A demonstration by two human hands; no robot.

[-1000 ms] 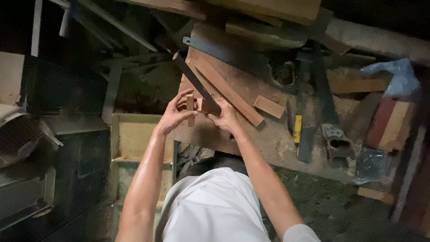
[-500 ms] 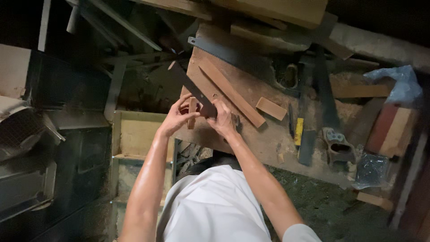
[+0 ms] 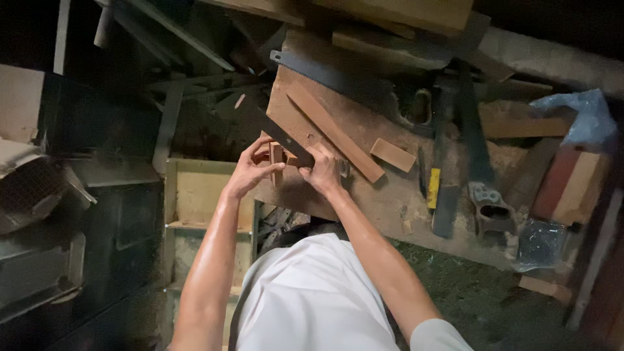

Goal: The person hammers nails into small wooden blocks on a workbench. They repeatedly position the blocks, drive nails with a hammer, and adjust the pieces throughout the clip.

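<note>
Both hands (image 3: 286, 170) lower on small wood block (image 3: 276, 159) than before

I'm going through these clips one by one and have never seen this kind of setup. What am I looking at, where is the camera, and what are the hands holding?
There is no machine here: a person works with two bare hands. The single camera sits on the person's head and looks straight down, so you see their arms and white shirt from above.

The left hand and right hand meet at the near edge of a worn, dusty wooden workbench. Together they pinch a small reddish-brown wooden block; the light is too dim to tell the exact grip.

On the bench lie a long flat wooden strip, a short wooden offcut, a handsaw with a grey blade, a second saw with a dark blade and a yellow-handled tool. A crumpled blue plastic bag sits at the far right.
</note>
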